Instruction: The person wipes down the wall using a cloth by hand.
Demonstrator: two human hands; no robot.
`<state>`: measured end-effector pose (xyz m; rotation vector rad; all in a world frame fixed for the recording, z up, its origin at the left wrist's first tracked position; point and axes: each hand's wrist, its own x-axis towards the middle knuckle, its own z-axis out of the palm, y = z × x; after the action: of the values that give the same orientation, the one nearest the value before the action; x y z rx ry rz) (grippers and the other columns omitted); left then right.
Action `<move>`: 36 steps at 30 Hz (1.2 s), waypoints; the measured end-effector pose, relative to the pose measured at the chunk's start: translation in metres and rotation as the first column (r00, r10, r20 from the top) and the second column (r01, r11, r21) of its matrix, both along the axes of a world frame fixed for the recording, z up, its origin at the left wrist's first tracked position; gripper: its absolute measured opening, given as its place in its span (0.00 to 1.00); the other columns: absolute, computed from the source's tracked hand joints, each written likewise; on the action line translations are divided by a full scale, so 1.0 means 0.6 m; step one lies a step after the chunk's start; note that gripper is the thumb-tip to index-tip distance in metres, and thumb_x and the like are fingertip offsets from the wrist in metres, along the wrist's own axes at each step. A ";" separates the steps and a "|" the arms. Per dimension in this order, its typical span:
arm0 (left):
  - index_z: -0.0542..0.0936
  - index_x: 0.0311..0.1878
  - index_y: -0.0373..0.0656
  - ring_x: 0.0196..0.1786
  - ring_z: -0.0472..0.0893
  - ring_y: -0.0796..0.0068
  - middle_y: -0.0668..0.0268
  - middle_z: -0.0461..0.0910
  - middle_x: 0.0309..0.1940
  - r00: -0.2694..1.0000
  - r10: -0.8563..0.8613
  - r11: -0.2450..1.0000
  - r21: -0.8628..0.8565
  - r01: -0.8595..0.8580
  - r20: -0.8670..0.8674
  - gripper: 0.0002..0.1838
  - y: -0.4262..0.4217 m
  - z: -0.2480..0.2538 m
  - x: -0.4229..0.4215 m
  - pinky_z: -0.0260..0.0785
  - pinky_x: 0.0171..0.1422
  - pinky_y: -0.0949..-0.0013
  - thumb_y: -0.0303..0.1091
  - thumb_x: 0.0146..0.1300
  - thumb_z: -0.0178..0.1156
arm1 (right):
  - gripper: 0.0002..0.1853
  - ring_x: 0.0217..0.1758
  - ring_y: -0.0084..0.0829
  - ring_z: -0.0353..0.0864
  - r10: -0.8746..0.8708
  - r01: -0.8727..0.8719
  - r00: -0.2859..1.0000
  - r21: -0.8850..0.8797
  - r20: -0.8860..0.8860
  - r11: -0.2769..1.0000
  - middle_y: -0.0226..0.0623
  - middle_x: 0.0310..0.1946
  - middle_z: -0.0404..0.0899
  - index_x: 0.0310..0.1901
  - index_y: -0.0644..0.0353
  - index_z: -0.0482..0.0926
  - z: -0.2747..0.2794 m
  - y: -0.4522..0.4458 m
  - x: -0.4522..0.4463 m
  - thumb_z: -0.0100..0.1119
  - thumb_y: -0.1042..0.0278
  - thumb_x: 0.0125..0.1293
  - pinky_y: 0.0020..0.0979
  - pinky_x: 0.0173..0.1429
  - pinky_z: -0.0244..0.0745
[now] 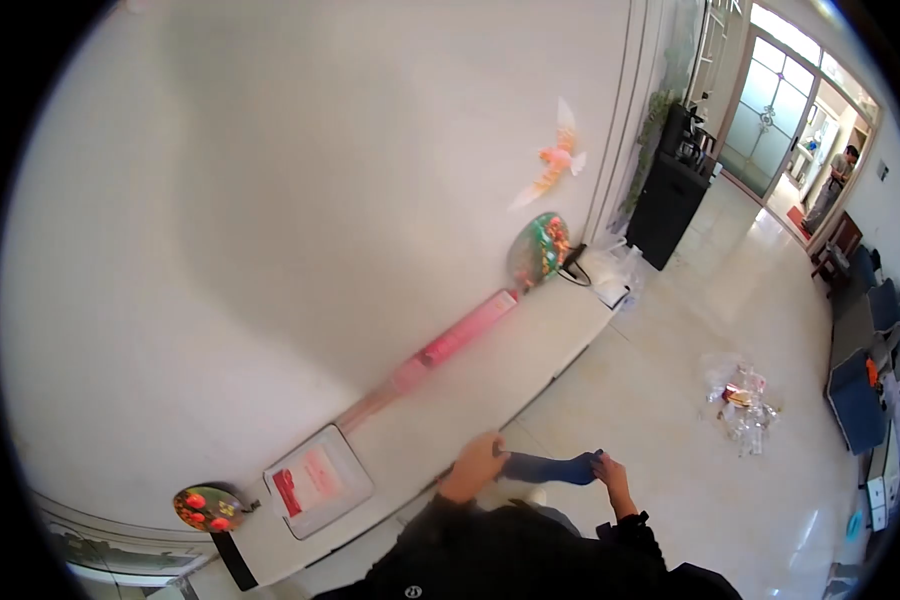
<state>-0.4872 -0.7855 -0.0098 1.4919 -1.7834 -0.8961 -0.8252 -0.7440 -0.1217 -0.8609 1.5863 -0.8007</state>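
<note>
A dark blue strip of cloth (552,468) stretches between my two hands, in front of my dark clothing; its exact kind is hard to make out. My left hand (475,466) is closed on one end, close to the front edge of the long white cabinet (470,380). At the other end, my right hand (613,472) pinches the cloth with fingers together, over the pale tiled floor. The cloth sags slightly in the middle. Both hands are partly blurred.
On the cabinet top lie a clear plastic box (355,487) with red-and-white contents, a long pink package (470,325) and two decorated plates (206,508). A heap of clear wrappers (745,405) is on the floor. A blue sofa (855,390) stands right; a person (836,185) is in the far doorway.
</note>
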 end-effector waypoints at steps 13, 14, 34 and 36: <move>0.80 0.37 0.39 0.32 0.80 0.70 0.62 0.82 0.26 0.948 0.281 0.939 0.247 -0.239 -0.150 0.08 -0.029 -0.021 -0.079 0.72 0.40 0.67 0.33 0.60 0.59 | 0.10 0.39 0.25 0.77 -0.205 0.264 0.920 -0.140 0.334 0.954 0.33 0.33 0.77 0.39 0.65 0.78 0.026 -0.006 -0.147 0.60 0.66 0.64 0.27 0.44 0.74; 0.80 0.36 0.38 0.32 0.77 0.77 0.66 0.81 0.26 0.859 0.279 0.960 0.137 -0.244 -0.429 0.06 -0.031 -0.045 -0.069 0.70 0.40 0.71 0.31 0.60 0.59 | 0.11 0.38 0.23 0.76 -0.014 0.001 0.999 -0.364 -0.033 0.931 0.32 0.32 0.78 0.39 0.66 0.79 0.050 -0.027 -0.153 0.59 0.65 0.65 0.26 0.42 0.73; 0.76 0.49 0.36 0.37 0.78 0.81 0.69 0.78 0.33 0.465 0.640 0.763 0.580 -0.286 -0.612 0.11 -0.057 0.100 -0.032 0.68 0.44 0.79 0.27 0.65 0.57 | 0.09 0.22 0.14 0.66 -0.008 0.030 0.975 -0.097 0.221 0.995 0.23 0.20 0.71 0.33 0.63 0.81 0.207 -0.162 -0.082 0.64 0.65 0.61 0.19 0.29 0.58; 0.76 0.49 0.36 0.38 0.78 0.81 0.68 0.78 0.34 0.467 0.634 0.765 0.590 -0.259 -0.616 0.11 -0.095 0.084 -0.040 0.68 0.44 0.79 0.27 0.65 0.57 | 0.10 0.24 0.16 0.69 -0.015 0.033 0.983 -0.098 0.181 0.995 0.25 0.21 0.73 0.35 0.64 0.82 0.204 -0.178 -0.105 0.65 0.65 0.60 0.20 0.30 0.62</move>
<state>-0.5112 -0.8422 0.0407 1.3604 -0.4688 -1.4080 -0.8881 -0.8507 0.0006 -0.8185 1.4095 -0.9560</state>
